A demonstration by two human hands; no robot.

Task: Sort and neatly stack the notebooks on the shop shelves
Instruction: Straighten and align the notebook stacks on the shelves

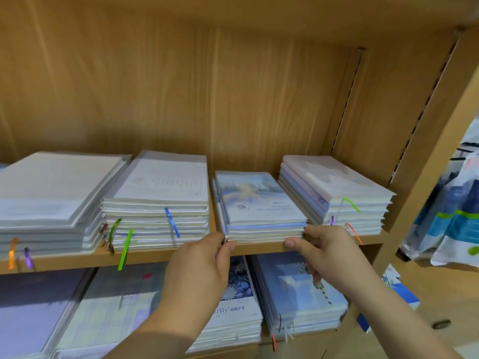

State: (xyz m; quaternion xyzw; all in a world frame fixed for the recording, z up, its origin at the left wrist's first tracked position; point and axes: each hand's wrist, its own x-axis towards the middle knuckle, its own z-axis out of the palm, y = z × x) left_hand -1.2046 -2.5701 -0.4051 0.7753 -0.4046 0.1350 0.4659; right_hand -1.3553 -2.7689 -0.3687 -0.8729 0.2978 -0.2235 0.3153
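A small stack of blue sky-cover notebooks (256,200) lies on the upper wooden shelf (145,256), between a taller white stack (160,200) on its left and a pale stack (334,193) on its right. My left hand (204,265) grips the blue stack's near left corner, thumb curled at the front edge. At the near right corner, my right hand (324,250) pinches the same stack, thumb underneath at the front and fingers at the side. Coloured ribbon bookmarks hang from the stacks' front edges.
A wide white stack (49,195) fills the upper shelf's left end. The lower shelf holds more stacks, among them a blue-cover stack (298,294) and a white-and-blue one (233,312). The shelf's side panel (425,161) rises on the right, with plastic bags (451,216) beyond it.
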